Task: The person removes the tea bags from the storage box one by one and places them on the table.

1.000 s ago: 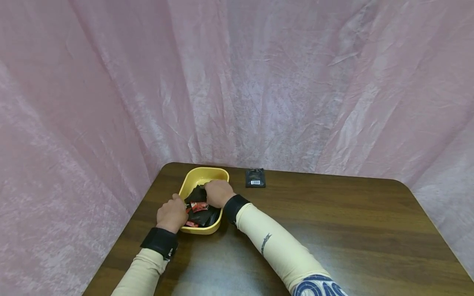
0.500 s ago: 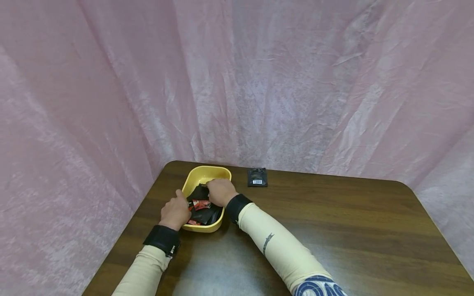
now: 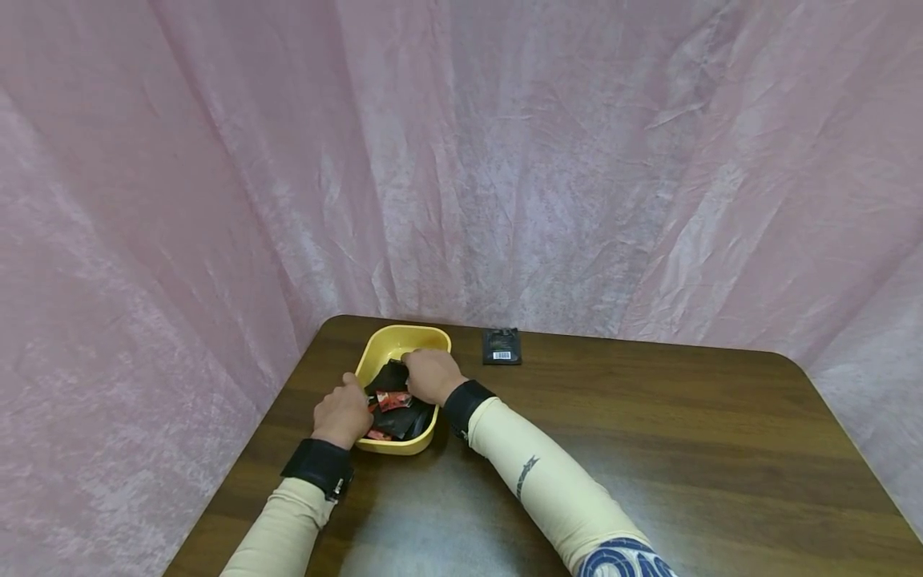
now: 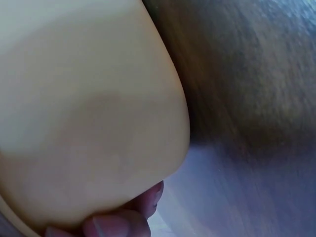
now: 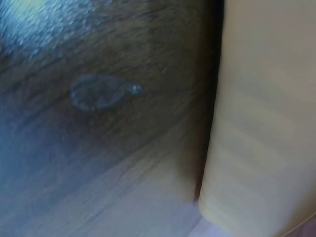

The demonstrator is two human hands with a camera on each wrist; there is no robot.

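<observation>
Head view: yellow bin (image 3: 395, 449) on bench (image 3: 649, 433), far left, part-filled with sachets (image 3: 393, 422). Left hand (image 3: 342, 413) grips its left side, fingers (image 4: 111, 225) outside; right hand (image 3: 433, 377) over right edge, grip can't tell. Probably light, stiff, smooth; hold both long sides.

The tub (image 3: 395, 449) stands near the far left corner of the table (image 3: 649, 449), packets (image 3: 395, 422) inside, left hand (image 3: 341, 413) at its left side, right hand (image 3: 433, 375) over its right. A single packet (image 3: 501, 345) lies right of the tub; the curtain (image 3: 476, 160) hangs behind.
</observation>
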